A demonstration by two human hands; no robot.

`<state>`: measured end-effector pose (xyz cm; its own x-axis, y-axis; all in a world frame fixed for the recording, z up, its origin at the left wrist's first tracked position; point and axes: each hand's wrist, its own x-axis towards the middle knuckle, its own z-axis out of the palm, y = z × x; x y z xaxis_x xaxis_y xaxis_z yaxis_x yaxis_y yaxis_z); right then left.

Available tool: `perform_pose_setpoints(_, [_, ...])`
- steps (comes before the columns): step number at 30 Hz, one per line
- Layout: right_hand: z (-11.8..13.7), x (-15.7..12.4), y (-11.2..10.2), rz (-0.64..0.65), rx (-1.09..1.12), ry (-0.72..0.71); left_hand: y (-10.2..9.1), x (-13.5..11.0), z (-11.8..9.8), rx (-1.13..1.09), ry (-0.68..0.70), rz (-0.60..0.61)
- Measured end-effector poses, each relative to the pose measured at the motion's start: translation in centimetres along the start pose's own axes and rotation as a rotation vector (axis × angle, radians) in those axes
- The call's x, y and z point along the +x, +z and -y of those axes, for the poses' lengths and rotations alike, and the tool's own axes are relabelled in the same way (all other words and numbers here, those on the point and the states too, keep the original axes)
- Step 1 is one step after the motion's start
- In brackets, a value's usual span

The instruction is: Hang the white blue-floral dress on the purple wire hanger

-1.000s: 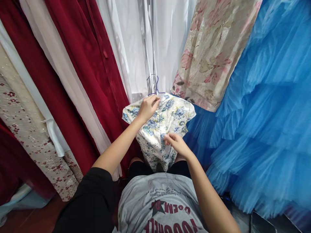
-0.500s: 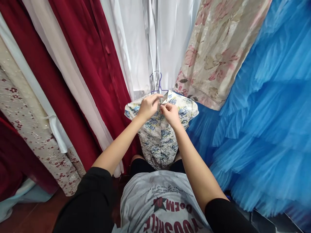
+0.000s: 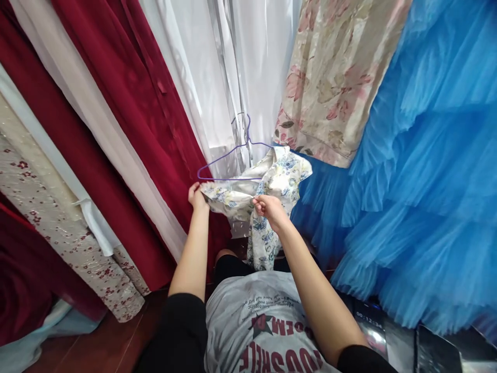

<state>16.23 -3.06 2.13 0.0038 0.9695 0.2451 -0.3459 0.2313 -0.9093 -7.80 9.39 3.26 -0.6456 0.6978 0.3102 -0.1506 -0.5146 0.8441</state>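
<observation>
A white blouse (image 3: 267,230) with blue and yellow flowers hangs half off a purple wire hanger (image 3: 223,157). The hanger's left arm is bare, while the blouse's right shoulder is still draped over its right arm. Out at the left, my left hand (image 3: 198,196) grips the short sleeve of the loose side. My right hand (image 3: 267,208) pinches the blouse's edge near the middle, below the hanger's bottom bar. The cloth between my two hands is drawn out sideways.
Dark red curtains (image 3: 132,129) and white drapes (image 3: 264,62) hang behind. A beige floral cloth (image 3: 330,77) and a blue tulle dress (image 3: 423,181) hang at the right. A phone (image 3: 370,326) showing a timer lies low at the right, on the dark items there.
My left hand has moved left and down, drawing the blouse's left shoulder off the hanger. My right hand has moved slightly down, still pinching the edge. The blouse front has opened.
</observation>
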Motion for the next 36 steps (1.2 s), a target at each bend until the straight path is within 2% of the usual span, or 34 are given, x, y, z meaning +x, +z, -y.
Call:
perform_pose_setpoints(3, [-0.3, 0.3, -1.9, -0.121, 0.135, -0.005, -1.4, -5.3, 4.2, 0.018, -0.019, 0.024])
perform_pose_setpoints(5, [-0.2, 0.5, -4.0, -0.240, 0.192, -0.046, -0.9, -9.0, 6.1, 0.011, -0.012, 0.062])
perform_pose_setpoints(7, [0.1, 0.3, -6.5, -0.365, 0.225, -0.102, 0.4, -12.2, 6.8, -0.010, 0.012, 0.114])
perform_pose_setpoints(9, [0.7, 0.0, -8.9, -0.473, 0.238, -0.161, 2.3, -14.8, 5.9, -0.032, 0.045, 0.199])
perform_pose_setpoints(11, [1.4, -0.4, -10.7, -0.550, 0.239, -0.214, 4.2, -16.7, 3.7, -0.047, 0.085, 0.317])
perform_pose_setpoints(14, [2.3, -0.6, -11.2, -0.590, 0.223, -0.261, 6.1, -18.6, -0.8, -0.060, 0.219, 0.575])
perform_pose_setpoints(16, [2.6, -0.8, -9.8, -0.533, 0.199, -0.245, 6.9, -19.4, -3.5, -0.032, 0.358, 0.761])
perform_pose_setpoints(17, [2.6, -1.0, -8.8, -0.448, 0.170, -0.205, 7.2, -19.7, -4.6, 0.002, 0.427, 0.836])
perform_pose_setpoints(20, [2.6, -1.9, -5.7, -0.036, 0.039, -0.006, 7.8, -19.5, -6.3, 0.112, 0.540, 0.948])
perform_pose_setpoints(22, [2.9, -2.8, -4.6, 0.237, -0.050, 0.134, 7.8, -18.9, -6.4, 0.149, 0.512, 0.970])
perform_pose_setpoints(25, [3.7, -4.1, -4.7, 0.449, -0.117, 0.240, 6.8, -18.5, -5.8, 0.137, 0.362, 1.010])
perform_pose_setpoints(27, [4.6, -4.6, -5.3, 0.453, -0.081, 0.246, 5.3, -19.0, -5.1, 0.088, 0.251, 1.084])
perform_pose_setpoints(30, [5.8, -4.8, -6.3, 0.279, 0.034, 0.192, 2.2, -20.2, -3.3, 0.053, 0.146, 1.213])
perform_pose_setpoints(32, [6.5, -4.6, -7.1, 0.140, 0.083, 0.142, 0.0, -20.3, -1.8, 0.127, 0.120, 1.268])
perform_pose_setpoints(34, [7.0, -4.5, -8.1, 0.030, 0.087, 0.089, -2.0, -19.2, -0.3, 0.328, 0.166, 1.337])
perform_pose_setpoints(36, [7.2, -4.3, -9.3, -0.053, -0.003, 0.033, -3.6, -16.9, 0.8, 0.585, 0.298, 1.427])
